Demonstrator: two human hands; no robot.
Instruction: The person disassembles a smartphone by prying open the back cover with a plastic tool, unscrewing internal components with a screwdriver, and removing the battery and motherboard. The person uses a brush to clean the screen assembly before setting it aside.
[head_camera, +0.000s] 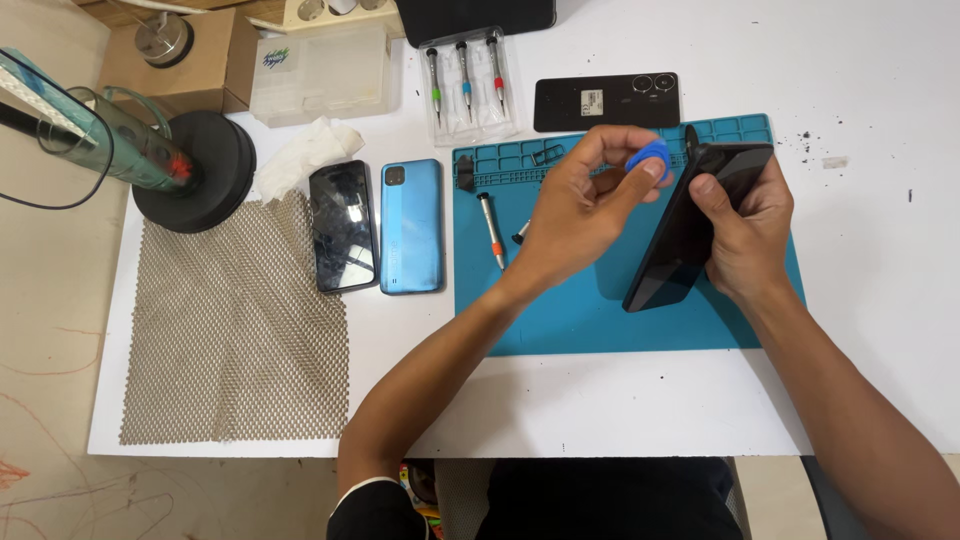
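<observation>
My right hand (745, 235) grips a black phone (680, 245), held tilted on its edge above the teal work mat (600, 310). My left hand (580, 205) pinches a small blue pick (650, 157) between thumb and fingers, right beside the phone's upper left edge. Whether the pick touches the phone I cannot tell. Part of the phone is hidden behind my right fingers.
A screwdriver (491, 228) lies on the mat's left side. Left of the mat lie a blue phone (410, 226) and a black phone (341, 226). A black back cover (605, 101) and a screwdriver set (466, 85) sit behind it. A mesh pad (235, 330) and a round black stand (195, 170) are at far left.
</observation>
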